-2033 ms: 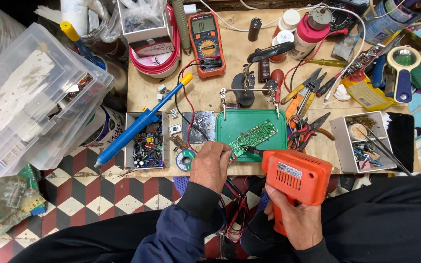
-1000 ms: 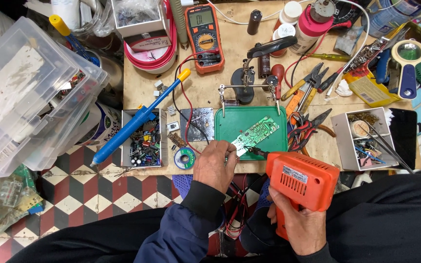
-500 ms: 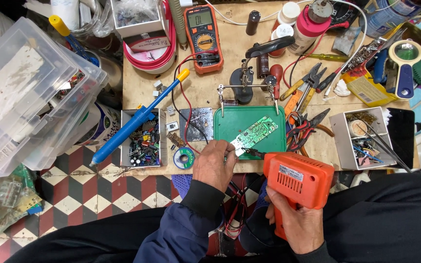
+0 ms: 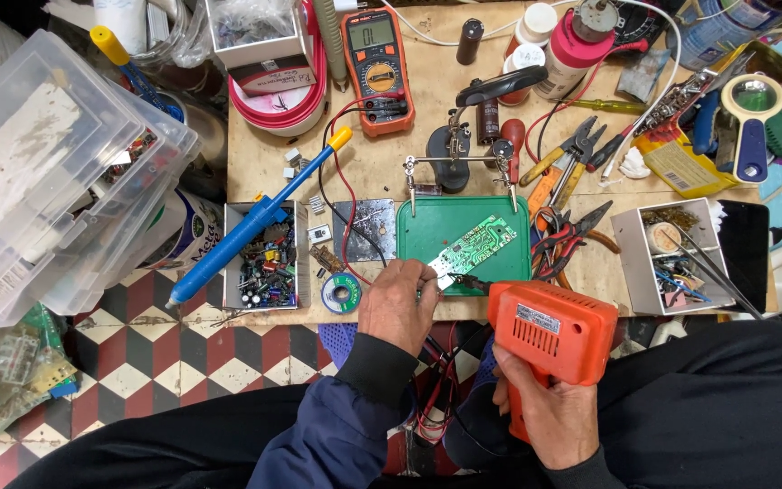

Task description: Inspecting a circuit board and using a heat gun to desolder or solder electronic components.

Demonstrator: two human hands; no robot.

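Centrally, pale green circuit board (image 4: pixel 474 244), tilted.

A wooden worktop (image 4: pixel 427 91) fills the upper middle of the frame, above a red, black and white checkered floor (image 4: pixel 183 353) at lower left. On the worktop lie a green mat (image 4: pixel 509 267) at centre with a circuit board (image 4: pixel 472 246) on it, a helping-hands stand (image 4: pixel 454 154) just above, and an orange multimeter (image 4: pixel 376 68) at the top. A blue desoldering pump (image 4: pixel 246 226) slants across an open box of components (image 4: pixel 264 267) at left, with a solder spool (image 4: pixel 343 292) beside it. Pliers and cutters (image 4: pixel 572 195) lie right of the mat, a white parts box (image 4: pixel 672 254) further right, and a magnifier (image 4: pixel 751 109) at upper right
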